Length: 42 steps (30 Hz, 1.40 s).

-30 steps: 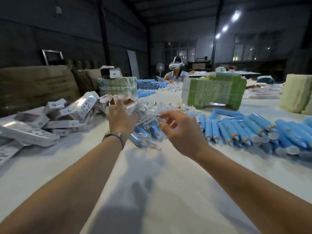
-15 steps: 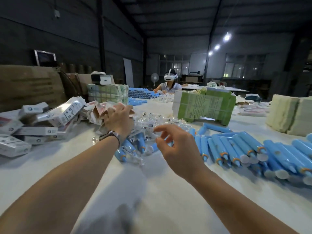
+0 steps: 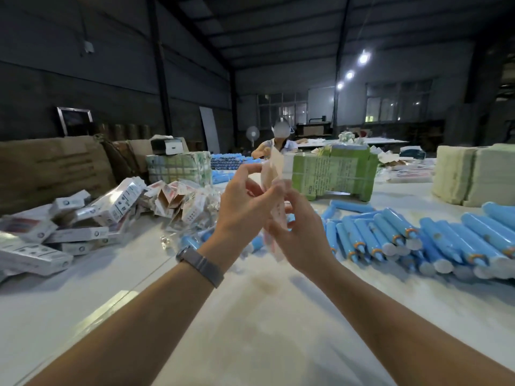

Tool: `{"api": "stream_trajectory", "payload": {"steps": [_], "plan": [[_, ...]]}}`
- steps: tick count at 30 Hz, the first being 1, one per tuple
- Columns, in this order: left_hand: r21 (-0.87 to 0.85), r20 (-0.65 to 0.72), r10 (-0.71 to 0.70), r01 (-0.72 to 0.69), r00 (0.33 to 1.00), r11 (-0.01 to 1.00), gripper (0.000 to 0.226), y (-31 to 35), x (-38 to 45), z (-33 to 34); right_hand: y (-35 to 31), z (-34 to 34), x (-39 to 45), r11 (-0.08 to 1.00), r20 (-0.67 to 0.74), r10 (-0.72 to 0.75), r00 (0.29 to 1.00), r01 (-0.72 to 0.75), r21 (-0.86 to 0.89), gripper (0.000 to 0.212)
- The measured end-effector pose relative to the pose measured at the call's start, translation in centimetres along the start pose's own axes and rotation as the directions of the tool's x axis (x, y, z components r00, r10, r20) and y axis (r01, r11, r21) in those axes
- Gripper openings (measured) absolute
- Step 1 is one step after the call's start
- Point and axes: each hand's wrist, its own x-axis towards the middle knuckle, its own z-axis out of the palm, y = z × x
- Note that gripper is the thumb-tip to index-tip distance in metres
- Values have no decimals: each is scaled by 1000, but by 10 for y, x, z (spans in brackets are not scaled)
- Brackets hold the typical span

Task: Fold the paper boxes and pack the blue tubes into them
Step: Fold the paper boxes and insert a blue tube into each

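Two hands on one flat box blank, raised over the table

Dozens of blue tubes (image 3: 395,235) lie in a row on the white table (image 3: 264,316) to the right, caps toward the camera, with packed boxes (image 3: 83,218) heaped at the left and a bundle of green sheets (image 3: 334,174) standing further back. Between these piles, in the air above the table, both hands hold a paper box blank (image 3: 274,174), upright and a little tilted.

Thin card like this should be very light and springy along its creases, easy to dent if squeezed on a face; a hold on opposite edges near the middle seems best, so the sleeve can be pushed open square.

Both forearms reach forward and up, the wrists meeting near the centre of the view. Left hand (image 3: 242,207), with a watch (image 3: 200,264) at its wrist, pinches the blank's upper part between thumb and curled fingers. Right hand (image 3: 301,238) grips the lower part, fingers wrapped round it; motion blur there leaves the exact finger placement uncertain, and I cannot tell whether the box is partly opened.
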Motion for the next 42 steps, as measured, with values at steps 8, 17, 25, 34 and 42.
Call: {"api": "stream_trajectory", "payload": {"steps": [8,17,25,34,42], "plan": [[-419,141,-155,201,978,886,38,-43,-53,-2,-6,-34,20,1000,489,5,872,0,-11,34],[-136,98,16,-3,995,991,14,-64,-66,-2,56,-59,7,518,252,511,822,-60,-854,37],[-22,140,-8,12,990,1000,28,-60,-71,-2,73,-46,-1,405,265,511,818,42,-913,26],[-142,146,-64,85,987,986,26,-66,-65,-4,80,-60,3,620,114,264,958,-78,-781,34],[-24,106,-35,38,994,999,28,-65,-68,-7,60,-66,19,806,-105,15,994,-74,-587,31]]}}
